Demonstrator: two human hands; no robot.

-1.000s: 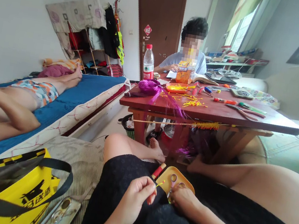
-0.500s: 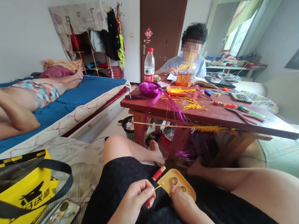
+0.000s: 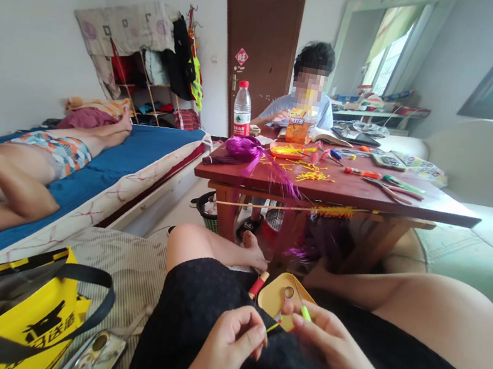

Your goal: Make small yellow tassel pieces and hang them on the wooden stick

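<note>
My left hand [image 3: 232,350] is closed in a pinch on a thin yellow stem [image 3: 271,326] with a reddish tip. Close beside it, my right hand [image 3: 318,331] has its fingers closed on a slim tool with a bright green part [image 3: 306,313]; its exact kind is unclear. The tool and the stem's tip are near each other, and I cannot tell if they touch. Beyond the hands, on my lap, lies a yellow tray [image 3: 274,289] with scissors [image 3: 288,292] in it, partly hidden by my right hand. A red thread spool [image 3: 258,284] sits left of the tray.
A dark red table [image 3: 248,175] ahead bears yellow stems [image 3: 315,174], purple strands [image 3: 245,149], pliers [image 3: 393,191] and a water bottle [image 3: 242,110]. One person sits behind it; another lies on the bed [image 3: 158,143]. A yellow bag [image 3: 44,327] stands at my left.
My right hand has come up from the tray toward my left hand, now with the green-ended tool in its fingers. The scissors remain in the tray. My left hand has shifted slightly right.
</note>
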